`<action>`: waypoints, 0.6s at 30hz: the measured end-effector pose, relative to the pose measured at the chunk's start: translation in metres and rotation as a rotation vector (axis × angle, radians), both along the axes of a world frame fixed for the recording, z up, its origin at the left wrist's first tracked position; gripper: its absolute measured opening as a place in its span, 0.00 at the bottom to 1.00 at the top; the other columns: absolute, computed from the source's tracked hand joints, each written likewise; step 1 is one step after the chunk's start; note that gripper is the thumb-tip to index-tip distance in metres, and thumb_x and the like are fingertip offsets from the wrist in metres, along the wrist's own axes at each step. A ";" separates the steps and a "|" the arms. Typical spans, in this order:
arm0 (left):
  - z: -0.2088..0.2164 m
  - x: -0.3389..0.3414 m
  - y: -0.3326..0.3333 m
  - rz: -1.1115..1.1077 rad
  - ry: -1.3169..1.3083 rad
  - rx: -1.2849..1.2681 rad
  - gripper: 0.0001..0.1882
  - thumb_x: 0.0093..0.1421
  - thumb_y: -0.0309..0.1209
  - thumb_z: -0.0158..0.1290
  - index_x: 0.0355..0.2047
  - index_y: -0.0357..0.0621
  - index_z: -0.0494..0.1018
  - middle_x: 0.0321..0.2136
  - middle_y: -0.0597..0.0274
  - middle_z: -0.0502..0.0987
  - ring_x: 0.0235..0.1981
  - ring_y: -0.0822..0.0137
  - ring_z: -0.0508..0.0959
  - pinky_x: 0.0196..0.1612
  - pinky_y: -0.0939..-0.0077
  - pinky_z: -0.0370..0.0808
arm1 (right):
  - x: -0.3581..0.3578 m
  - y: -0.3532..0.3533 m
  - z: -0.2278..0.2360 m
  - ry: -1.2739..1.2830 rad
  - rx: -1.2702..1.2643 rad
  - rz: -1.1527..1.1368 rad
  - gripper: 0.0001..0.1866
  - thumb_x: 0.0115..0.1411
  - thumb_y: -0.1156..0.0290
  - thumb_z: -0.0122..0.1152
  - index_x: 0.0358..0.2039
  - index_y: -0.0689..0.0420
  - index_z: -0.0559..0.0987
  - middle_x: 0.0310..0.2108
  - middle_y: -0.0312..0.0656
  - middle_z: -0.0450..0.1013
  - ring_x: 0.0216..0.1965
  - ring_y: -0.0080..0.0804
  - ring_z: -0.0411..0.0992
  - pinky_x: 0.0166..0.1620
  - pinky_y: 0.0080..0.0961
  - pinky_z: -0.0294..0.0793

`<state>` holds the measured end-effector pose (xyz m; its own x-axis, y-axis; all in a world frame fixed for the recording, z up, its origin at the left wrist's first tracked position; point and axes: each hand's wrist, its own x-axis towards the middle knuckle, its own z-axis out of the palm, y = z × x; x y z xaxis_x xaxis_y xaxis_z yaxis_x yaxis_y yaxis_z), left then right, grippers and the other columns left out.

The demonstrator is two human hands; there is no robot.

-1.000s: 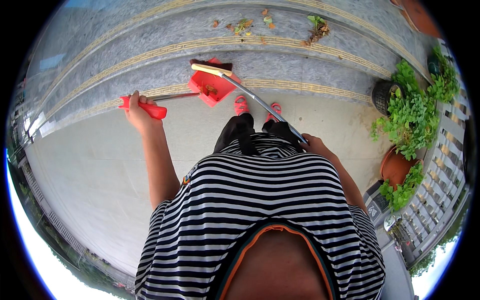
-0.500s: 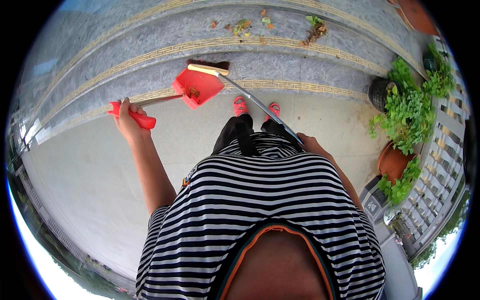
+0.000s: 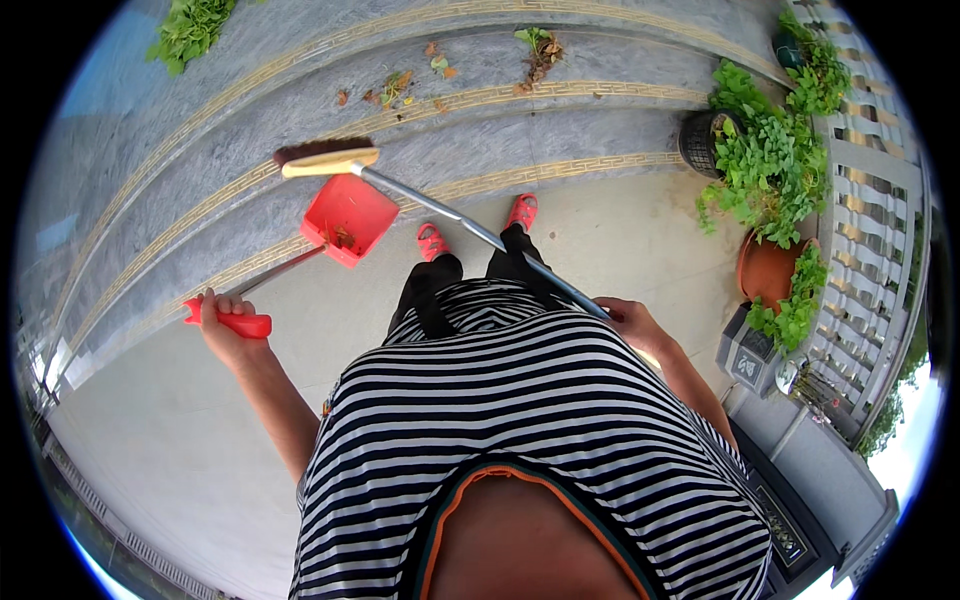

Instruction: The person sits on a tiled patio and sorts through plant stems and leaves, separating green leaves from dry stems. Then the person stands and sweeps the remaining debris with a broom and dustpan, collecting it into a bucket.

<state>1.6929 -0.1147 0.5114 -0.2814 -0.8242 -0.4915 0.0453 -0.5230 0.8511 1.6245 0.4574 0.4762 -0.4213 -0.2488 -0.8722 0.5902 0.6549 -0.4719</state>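
Observation:
My left hand (image 3: 222, 322) is closed around the red handle of a long-handled dustpan (image 3: 368, 215). Its red pan rests at the lowest step's edge, with some dry leaf debris (image 3: 343, 238) inside. My right hand (image 3: 632, 322) grips the grey pole of a broom (image 3: 325, 163) at my right side. The pole runs forward and left to a pale head with dark bristles, which lies just beyond the pan's far edge. Farther up the steps are scattered leaves (image 3: 394, 88) and a clump of wilted plant (image 3: 542, 58).
Grey marble steps (image 3: 440, 140) with yellow patterned bands curve across the front. Along the right stand a black pot (image 3: 700, 143), leafy plants (image 3: 775, 165), a brown pot (image 3: 765, 268) and a white balustrade (image 3: 865, 235). A green plant (image 3: 188, 32) sits at the far left.
The broom head has moved off the pan's far side, leftward and up beyond it. My view has shifted to the right, so the pan and both hands sit differently in the picture.

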 end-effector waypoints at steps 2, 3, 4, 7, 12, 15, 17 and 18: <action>0.004 -0.010 0.018 0.001 0.017 0.009 0.04 0.59 0.27 0.46 0.31 0.47 0.61 0.16 0.71 0.61 0.16 0.77 0.62 0.19 0.85 0.62 | 0.008 0.040 0.000 0.084 0.051 -0.088 0.19 0.55 0.74 0.58 0.49 0.55 0.75 0.15 0.29 0.62 0.12 0.15 0.58 0.14 0.16 0.56; 0.007 -0.012 0.027 0.004 0.034 0.014 0.04 0.59 0.27 0.46 0.31 0.47 0.61 0.16 0.71 0.61 0.16 0.77 0.62 0.19 0.85 0.62 | 0.010 0.062 -0.001 0.109 0.070 -0.140 0.19 0.55 0.74 0.58 0.49 0.55 0.74 0.15 0.29 0.62 0.12 0.15 0.58 0.14 0.17 0.56; 0.009 -0.015 0.036 0.003 0.051 0.020 0.04 0.58 0.26 0.46 0.31 0.47 0.61 0.16 0.71 0.62 0.16 0.77 0.62 0.19 0.84 0.62 | 0.011 0.081 -0.001 0.134 0.088 -0.196 0.19 0.55 0.74 0.58 0.49 0.55 0.74 0.15 0.29 0.62 0.12 0.15 0.58 0.13 0.17 0.56; 0.010 -0.030 0.069 0.060 0.097 0.044 0.04 0.58 0.26 0.46 0.31 0.46 0.61 0.16 0.71 0.62 0.16 0.77 0.62 0.19 0.84 0.63 | 0.013 0.130 0.001 0.223 0.128 -0.320 0.20 0.55 0.74 0.58 0.49 0.55 0.74 0.15 0.29 0.63 0.11 0.15 0.59 0.13 0.17 0.56; -0.002 -0.062 0.121 0.091 0.106 0.054 0.05 0.58 0.27 0.47 0.30 0.46 0.60 0.17 0.70 0.63 0.18 0.76 0.63 0.20 0.83 0.64 | -0.021 0.170 0.010 0.357 0.293 -0.453 0.19 0.56 0.71 0.58 0.50 0.55 0.73 0.12 0.29 0.62 0.09 0.16 0.59 0.11 0.17 0.57; -0.001 -0.087 0.160 0.177 0.032 0.036 0.07 0.59 0.31 0.48 0.30 0.47 0.60 0.16 0.69 0.63 0.18 0.74 0.64 0.21 0.79 0.63 | -0.064 0.189 0.005 0.429 0.471 -0.351 0.19 0.56 0.70 0.57 0.50 0.55 0.72 0.12 0.31 0.63 0.09 0.17 0.61 0.12 0.19 0.59; -0.001 -0.100 0.178 0.154 0.086 0.058 0.09 0.61 0.35 0.47 0.32 0.46 0.60 0.18 0.68 0.63 0.19 0.73 0.63 0.21 0.79 0.62 | -0.093 0.200 -0.004 0.434 0.503 -0.324 0.19 0.57 0.70 0.55 0.50 0.55 0.71 0.12 0.35 0.65 0.09 0.21 0.63 0.12 0.21 0.63; 0.002 -0.104 0.183 0.142 0.101 0.061 0.10 0.61 0.37 0.47 0.33 0.46 0.59 0.18 0.68 0.64 0.19 0.73 0.63 0.22 0.78 0.61 | -0.107 0.201 -0.014 0.415 0.507 -0.338 0.19 0.57 0.70 0.55 0.50 0.56 0.70 0.12 0.36 0.65 0.10 0.22 0.64 0.12 0.22 0.64</action>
